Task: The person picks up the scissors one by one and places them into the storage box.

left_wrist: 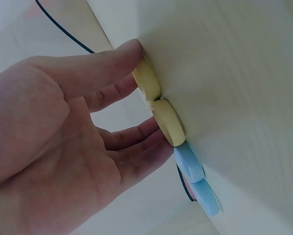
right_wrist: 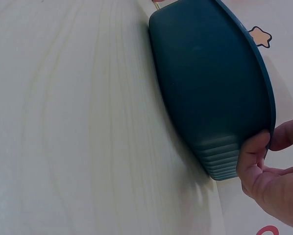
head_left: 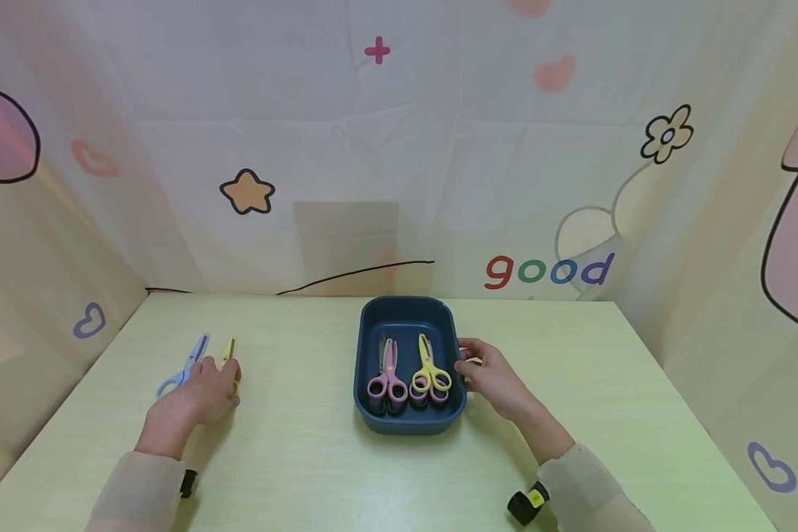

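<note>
On the left of the table, my left hand (head_left: 199,395) has its thumb and fingers around the handles of yellow scissors (left_wrist: 168,122), which lie on the tabletop. Light blue scissors (head_left: 191,362) lie just left of them, partly behind that hand; their handle loops (left_wrist: 189,164) show in the left wrist view. At the middle stands a dark blue plastic bin (head_left: 408,426). My right hand (head_left: 499,378) pinches the bin's right rim between thumb and fingers. Inside the bin are pink scissors (head_left: 392,380) and yellow scissors (head_left: 428,362), with other handles partly hidden beneath.
The pale wood-grain table (head_left: 292,458) reaches back to a printed curtain (head_left: 346,148), which also hangs along both sides. Bare tabletop lies between the left-hand scissors and the bin. Each wrist wears a dark strap; the right one (head_left: 528,504) hangs near the table.
</note>
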Tool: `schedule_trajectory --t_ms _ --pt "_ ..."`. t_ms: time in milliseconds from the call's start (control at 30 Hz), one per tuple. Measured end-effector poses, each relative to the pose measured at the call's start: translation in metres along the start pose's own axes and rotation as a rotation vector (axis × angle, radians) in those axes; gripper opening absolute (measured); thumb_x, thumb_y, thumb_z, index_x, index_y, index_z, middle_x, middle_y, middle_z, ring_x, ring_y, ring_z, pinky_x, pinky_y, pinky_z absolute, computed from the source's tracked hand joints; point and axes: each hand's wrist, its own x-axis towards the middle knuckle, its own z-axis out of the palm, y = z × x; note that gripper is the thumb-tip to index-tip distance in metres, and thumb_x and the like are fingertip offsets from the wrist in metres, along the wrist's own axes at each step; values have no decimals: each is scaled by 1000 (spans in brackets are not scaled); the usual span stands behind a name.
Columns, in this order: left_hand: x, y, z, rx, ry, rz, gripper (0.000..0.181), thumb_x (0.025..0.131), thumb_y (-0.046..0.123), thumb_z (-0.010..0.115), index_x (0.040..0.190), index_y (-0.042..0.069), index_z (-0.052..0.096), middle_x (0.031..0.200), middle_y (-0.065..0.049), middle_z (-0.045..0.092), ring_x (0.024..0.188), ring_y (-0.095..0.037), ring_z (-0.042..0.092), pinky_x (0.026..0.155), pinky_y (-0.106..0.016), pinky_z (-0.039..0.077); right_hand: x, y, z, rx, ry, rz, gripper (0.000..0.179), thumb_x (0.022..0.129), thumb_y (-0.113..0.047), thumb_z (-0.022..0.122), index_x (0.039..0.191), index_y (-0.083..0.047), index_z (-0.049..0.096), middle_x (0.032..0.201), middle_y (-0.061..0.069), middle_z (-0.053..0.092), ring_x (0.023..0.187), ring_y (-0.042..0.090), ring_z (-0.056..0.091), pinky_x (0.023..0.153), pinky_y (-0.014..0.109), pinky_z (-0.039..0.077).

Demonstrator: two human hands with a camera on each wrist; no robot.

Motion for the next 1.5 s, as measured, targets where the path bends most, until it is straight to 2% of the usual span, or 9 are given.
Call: schedule_trajectory --t_ms 300,600,800,1000,1167,1500 --pt "4 0 1 12 28 26 21 94 7 69 106 3 53 98 -26 47 94 -45 47 78 -57 45 -2 -1 0 9 -8 -8 50 103 -3 50 150 9 37 120 19 46 104 31 52 80 33 57" --pt "4 9 -2 -21 28 12 23 95 9 68 113 3 55 103 -28 48 94 -44 49 72 -53 48 -2 1 0 3 0 -1 48 103 -3 50 149 8 39 120 19 47 104 31 52 81 33 57" --pt "6 16 0 -38 73 34 26 95 9 68 116 1 55 104 -28 46 99 -46 47 74 -54 49 -1 2 1 9 -1 4 48 103 -3 49 149 8 39 121 20 47 104 31 52 80 32 56" --pt "6 30 2 -58 149 83 28 96 7 67 119 -2 54 102 -28 45 98 -46 45 78 -57 48 -1 1 1 16 2 3 48 103 -2 49 149 8 39 120 20 46 104 31 52 79 31 56" --pt "5 46 0 -68 215 124 27 95 4 68 117 -3 54 100 -29 45 95 -47 45 77 -57 48 0 1 1 13 5 1 48 103 -2 50 149 7 40 119 19 46 103 31 51 77 30 55" --pt "7 79 1 -104 308 180 27 96 3 66 118 -3 53 101 -27 44 98 -46 44 77 -55 48 0 2 1 10 6 3 48 103 -3 49 149 7 39 120 19 47 104 31 52 79 31 56"
